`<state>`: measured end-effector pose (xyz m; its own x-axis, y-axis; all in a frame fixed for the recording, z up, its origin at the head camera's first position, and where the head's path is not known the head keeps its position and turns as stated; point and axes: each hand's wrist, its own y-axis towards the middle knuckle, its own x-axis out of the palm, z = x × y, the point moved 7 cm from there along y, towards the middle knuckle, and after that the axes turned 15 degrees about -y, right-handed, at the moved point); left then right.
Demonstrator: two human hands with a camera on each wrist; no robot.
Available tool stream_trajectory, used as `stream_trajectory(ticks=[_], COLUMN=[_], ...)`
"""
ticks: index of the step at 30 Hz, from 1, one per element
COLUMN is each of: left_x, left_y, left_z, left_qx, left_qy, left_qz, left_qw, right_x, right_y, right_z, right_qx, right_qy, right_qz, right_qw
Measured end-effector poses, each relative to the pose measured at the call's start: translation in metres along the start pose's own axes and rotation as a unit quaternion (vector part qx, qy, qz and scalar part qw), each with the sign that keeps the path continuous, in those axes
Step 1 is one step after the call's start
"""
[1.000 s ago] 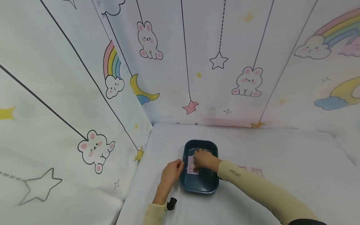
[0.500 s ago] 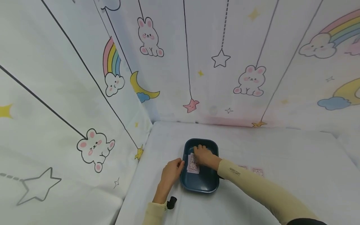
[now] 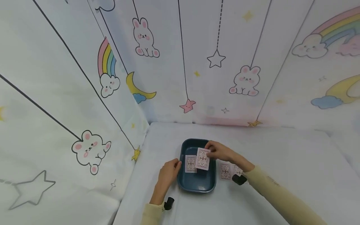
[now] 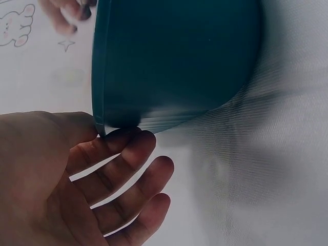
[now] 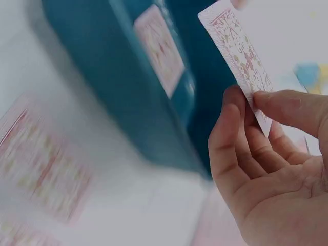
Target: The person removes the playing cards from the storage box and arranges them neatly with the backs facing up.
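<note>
My right hand [image 3: 220, 152] pinches a playing card [image 3: 202, 158] between thumb and fingers, its patterned back facing up. The card is raised over the dark blue tray [image 3: 197, 186]. Another playing card lies inside the tray, left of the held one; the right wrist view shows this lying card [image 5: 161, 48] past the tray wall. At the tray's left rim, my left hand [image 3: 168, 172] grips the edge. In the left wrist view, the thumb and index finger of the left hand [image 4: 102, 174] pinch that rim while the other fingers spread below it.
Two more cards lie on the white table right of the tray: a nearer-left card [image 3: 225, 171] and one partly covered by the right wrist, its card back [image 3: 237, 170] just showing. White cloth walls [image 3: 168, 72] with cartoon prints stand behind and at left.
My right hand has lifted a card up from the tray's bottom and drawn back to the right, uncovering the card left lying there. The left hand keeps its place at the rim.
</note>
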<state>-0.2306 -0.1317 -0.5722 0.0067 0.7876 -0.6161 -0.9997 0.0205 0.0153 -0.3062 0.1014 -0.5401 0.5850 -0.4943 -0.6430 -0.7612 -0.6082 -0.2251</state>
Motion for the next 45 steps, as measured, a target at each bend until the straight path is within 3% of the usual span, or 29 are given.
stream_trajectory(ticks=[4,7,14,18,21,27,33,45], left_x=[-0.001,-0.001,0.002,0.001,0.001,0.004,0.005,0.005], left_y=[0.001,0.001,0.001,0.0,0.0,0.001,0.001,0.002], left_z=[0.0,-0.002,0.001,0.001,-0.001,-0.001,-0.002,-0.002], left_qx=[-0.006,-0.011,-0.01,-0.007,-0.008,-0.01,-0.014,-0.022], left_qy=[-0.005,-0.001,0.001,0.003,0.004,0.004,0.007,0.007], left_qz=[-0.001,-0.004,-0.01,-0.006,-0.006,-0.009,-0.007,-0.009], left_qw=[1.0,0.9999,0.9999,1.0,0.9999,0.9999,0.9999,0.9997], right_x=[-0.032,-0.049,-0.07,-0.072,-0.07,-0.064,-0.061,-0.057], right_y=[-0.046,-0.083,-0.166,-0.191,-0.197,-0.199,-0.197,-0.197], right_z=[0.034,0.072,0.172,0.205,0.214,0.222,0.218,0.207], right_qx=[0.002,0.02,0.118,0.148,0.138,0.148,0.161,0.15], right_qy=[0.024,0.028,-0.048,-0.077,-0.103,-0.167,-0.203,-0.241], right_qz=[0.038,0.06,0.096,0.101,0.112,0.148,0.18,0.218], right_qw=[0.999,0.998,0.987,0.981,0.979,0.963,0.949,0.934])
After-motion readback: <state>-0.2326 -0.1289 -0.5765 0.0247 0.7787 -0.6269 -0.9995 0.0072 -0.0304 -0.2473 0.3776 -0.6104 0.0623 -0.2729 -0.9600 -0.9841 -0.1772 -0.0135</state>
